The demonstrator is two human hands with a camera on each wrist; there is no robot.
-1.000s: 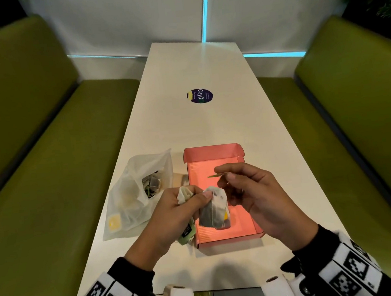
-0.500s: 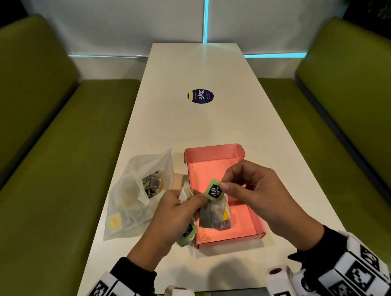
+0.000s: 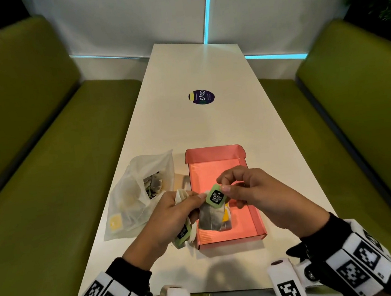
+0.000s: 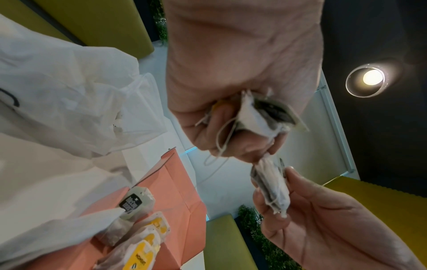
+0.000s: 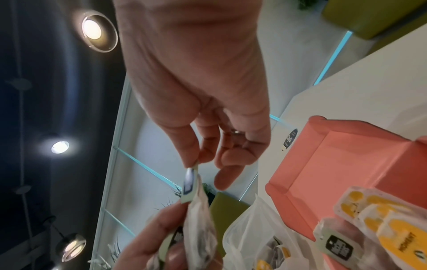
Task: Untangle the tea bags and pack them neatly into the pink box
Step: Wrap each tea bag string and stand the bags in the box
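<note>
Left hand grips a tangled clump of tea bags at lower centre, above the pink box. Right hand pinches a green tag. A few bags lie boxed; many remain in the plastic bag, left of the box on the desk.

Dim room, ceiling spotlights glaring, edges warped.

Green benches flank white table — dim.
</note>
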